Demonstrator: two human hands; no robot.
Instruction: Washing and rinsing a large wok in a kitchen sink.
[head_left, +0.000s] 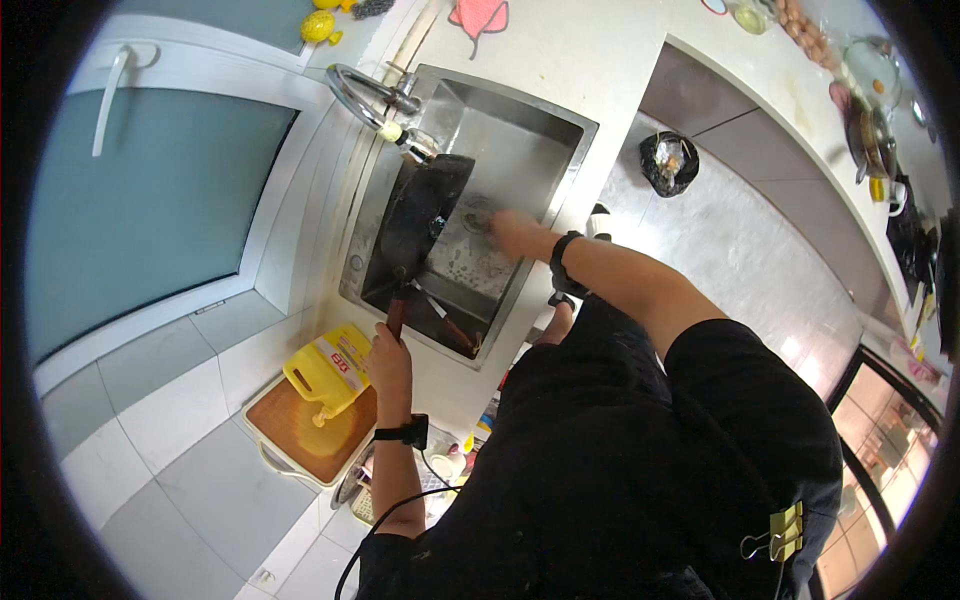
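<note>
My left hand (388, 352) is closed around the reddish-brown handle of a dark wok (427, 202), which is tilted inside the stainless steel sink (510, 142). The tap (416, 142) stands over the wok's upper edge. My right hand (514, 232) is blurred, low in the sink beside the drain (478, 214); whether it holds anything cannot be told. A utensil with a whitish blade and brown handle (450, 322) lies in the sink's near left corner, by the wok handle.
A yellow plastic jug (330, 371) stands on a brown-topped tray (300, 435) left of the sink. A pink cloth (478, 19) lies on the counter beyond the sink. On the floor to the right is a black rubbish bag (670, 165). A handled window (165, 202) is at left.
</note>
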